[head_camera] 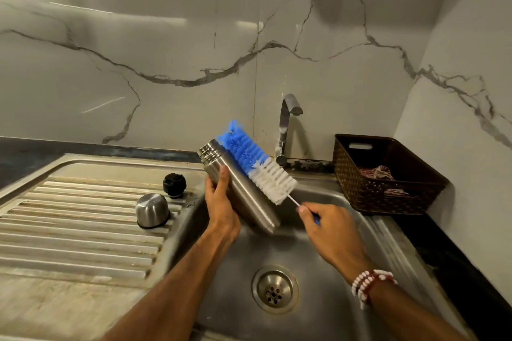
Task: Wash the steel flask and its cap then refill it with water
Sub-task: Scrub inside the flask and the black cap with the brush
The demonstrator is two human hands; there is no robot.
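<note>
Over the sink basin, my left hand grips the steel flask, tilted with its open threaded mouth up and to the left. My right hand pinches the thin handle of a bottle brush. Its blue and white bristles lie along the flask's outer right side. The steel cup cap stands upside down on the ribbed drainboard. Just behind the cup cap, the black stopper sits on the drainboard.
A steel tap rises behind the basin; no water runs from it. A dark woven basket with cloths stands on the counter to the right. The drain lies at the basin's bottom. Marble wall tiles close the back and right.
</note>
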